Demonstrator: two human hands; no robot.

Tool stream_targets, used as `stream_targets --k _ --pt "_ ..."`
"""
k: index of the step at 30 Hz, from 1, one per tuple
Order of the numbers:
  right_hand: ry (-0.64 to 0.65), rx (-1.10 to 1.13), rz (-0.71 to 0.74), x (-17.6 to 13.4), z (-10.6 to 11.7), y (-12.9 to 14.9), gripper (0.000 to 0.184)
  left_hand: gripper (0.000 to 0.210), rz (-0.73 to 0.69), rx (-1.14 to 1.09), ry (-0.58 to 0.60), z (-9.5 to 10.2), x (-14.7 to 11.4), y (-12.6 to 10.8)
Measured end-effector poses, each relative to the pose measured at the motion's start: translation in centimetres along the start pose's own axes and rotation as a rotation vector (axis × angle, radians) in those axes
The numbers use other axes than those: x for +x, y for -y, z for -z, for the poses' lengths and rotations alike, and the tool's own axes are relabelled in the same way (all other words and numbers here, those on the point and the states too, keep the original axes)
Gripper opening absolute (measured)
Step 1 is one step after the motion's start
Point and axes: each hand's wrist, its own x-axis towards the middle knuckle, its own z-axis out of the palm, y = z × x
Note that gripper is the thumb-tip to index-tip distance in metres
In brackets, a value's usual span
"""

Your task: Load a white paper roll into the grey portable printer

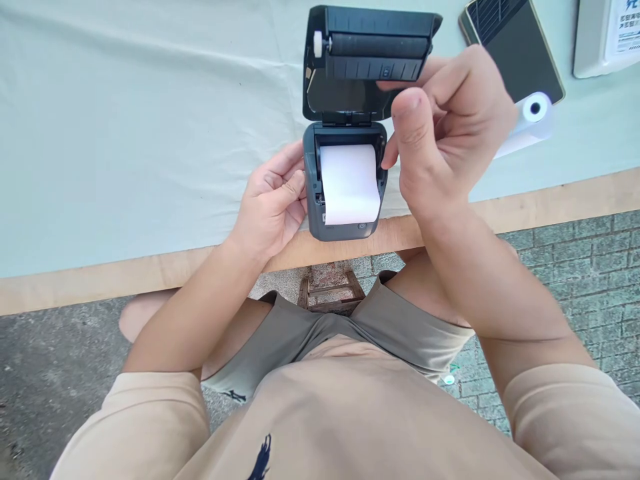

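Note:
A small dark label printer (345, 231) sits at the table's front edge with its lid (373, 27) swung up, showing a black roller and a white gear. White paper (350, 183) from a roll lies in its bay, the end hanging forward over the front. My left hand (277, 197) grips the printer's left side, thumb against the casing. My right hand (450, 127) is closed at the raised lid's right edge, its fingers partly behind the lid and the thumb in front. A lower finger of it is near the printer's right side.
Right of my right hand lies another white paper roll (535, 110) with a dark core. Behind it is a dark flat box-like device (520, 47), and a white package (607, 40) is at the far right corner. A pale cloth (125, 133) covers the wooden-edged table (100, 277).

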Motion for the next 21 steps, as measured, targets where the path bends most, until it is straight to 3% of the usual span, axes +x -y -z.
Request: stream_targets --k 2,5,9,12,17,21 --pt "0.049 -0.075 0.082 0.0 0.3 0.0 0.043 0.029 -0.005 0.007 -0.003 0.0 0.0 0.1" --pt "0.263 -0.288 0.157 0.2 1.2 0.5 0.025 0.027 -0.005 0.016 -0.036 0.2 0.2 0.4" --pt "0.639 -0.608 0.067 0.7 2.4 1.9 0.016 0.028 0.003 -0.009 -0.041 0.5 0.3 0.5" --pt "0.810 -0.786 0.015 1.2 2.5 3.2 0.021 0.028 0.017 -0.013 -0.038 0.4 0.2 0.3" --pt "0.955 -0.950 -0.073 2.0 1.7 4.5 0.022 0.025 0.023 -0.048 -0.035 0.1 0.1 0.1" --pt "0.903 -0.943 -0.031 2.0 1.7 5.2 0.024 0.024 0.004 -0.041 -0.029 0.2 0.1 0.4"
